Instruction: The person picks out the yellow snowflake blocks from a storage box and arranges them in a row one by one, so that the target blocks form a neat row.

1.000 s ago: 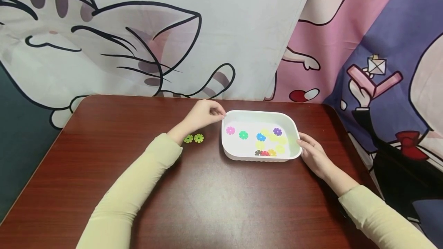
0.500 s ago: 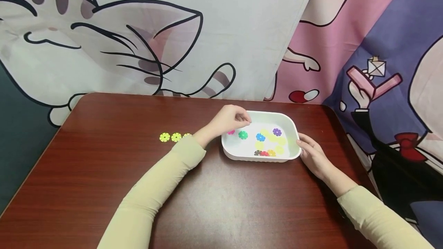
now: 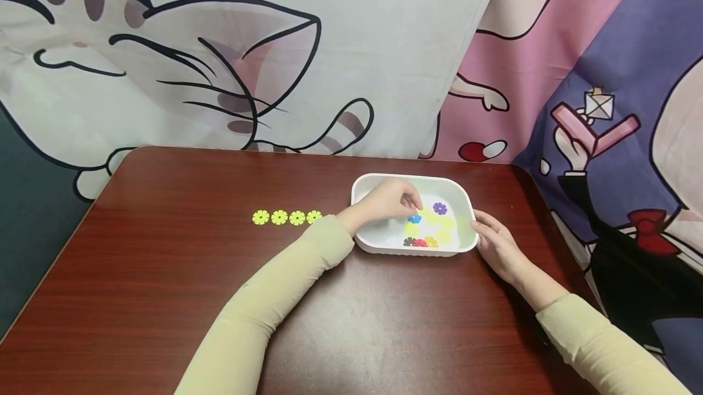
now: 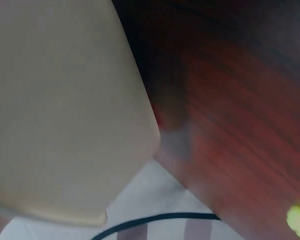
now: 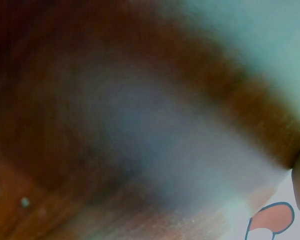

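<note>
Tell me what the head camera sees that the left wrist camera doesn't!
Only the head camera shows the white tray, the purple flower inside it, and the right hand holding the tray's edge.

Only the left wrist camera shows the left sleeve huge and close up, with a small red smudge beside it, too blurry to name.

Both show that sleeve, the brown table, the patterned wall cloth and yellow flowers, though the wrist camera catches just part of one.

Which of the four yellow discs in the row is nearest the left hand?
The rightmost disc, at the row's end beside the left sleeve; the other three discs lie farther left.
</note>
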The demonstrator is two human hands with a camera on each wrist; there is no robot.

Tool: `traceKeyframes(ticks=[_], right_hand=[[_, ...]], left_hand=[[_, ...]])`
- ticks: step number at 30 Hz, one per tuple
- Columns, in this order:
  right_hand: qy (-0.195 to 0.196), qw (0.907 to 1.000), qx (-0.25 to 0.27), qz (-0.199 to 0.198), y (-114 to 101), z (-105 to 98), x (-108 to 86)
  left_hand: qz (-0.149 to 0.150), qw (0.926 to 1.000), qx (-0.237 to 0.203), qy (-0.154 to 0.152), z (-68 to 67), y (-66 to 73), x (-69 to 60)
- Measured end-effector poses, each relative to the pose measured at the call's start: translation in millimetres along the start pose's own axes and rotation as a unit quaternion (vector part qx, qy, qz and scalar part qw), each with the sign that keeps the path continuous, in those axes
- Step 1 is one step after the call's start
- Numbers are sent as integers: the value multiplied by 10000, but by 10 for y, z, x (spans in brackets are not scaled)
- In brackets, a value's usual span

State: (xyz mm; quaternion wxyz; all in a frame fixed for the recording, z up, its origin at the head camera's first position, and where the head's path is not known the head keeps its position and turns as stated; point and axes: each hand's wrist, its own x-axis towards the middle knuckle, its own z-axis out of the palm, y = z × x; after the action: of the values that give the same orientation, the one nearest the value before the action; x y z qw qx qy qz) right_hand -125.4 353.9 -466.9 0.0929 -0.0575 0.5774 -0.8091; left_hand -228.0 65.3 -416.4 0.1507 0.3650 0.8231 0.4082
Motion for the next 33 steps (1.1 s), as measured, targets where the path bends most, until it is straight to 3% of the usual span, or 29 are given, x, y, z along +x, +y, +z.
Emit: traceKeyframes(ticks=[4,8,13,22,33], right_hand=[[20,10000,-9,13,-2,3,-1],[33,10000,-13,29,-2,7,0],[37,10000,-22,42,-7,7,-1],[48,10000,-61,58,-6,8,-4],[41,9999,-94,12,-1,10,-8]], left_hand=[[149,9996,5,-221,85,-8,49],[54,9989,11,-458,163,-28,56],[-48,9970,426,-651,206,-47,44],[76,9866,1313,-970,236,-44,31],[256,9798,1635,-1121,237,-29,31]])
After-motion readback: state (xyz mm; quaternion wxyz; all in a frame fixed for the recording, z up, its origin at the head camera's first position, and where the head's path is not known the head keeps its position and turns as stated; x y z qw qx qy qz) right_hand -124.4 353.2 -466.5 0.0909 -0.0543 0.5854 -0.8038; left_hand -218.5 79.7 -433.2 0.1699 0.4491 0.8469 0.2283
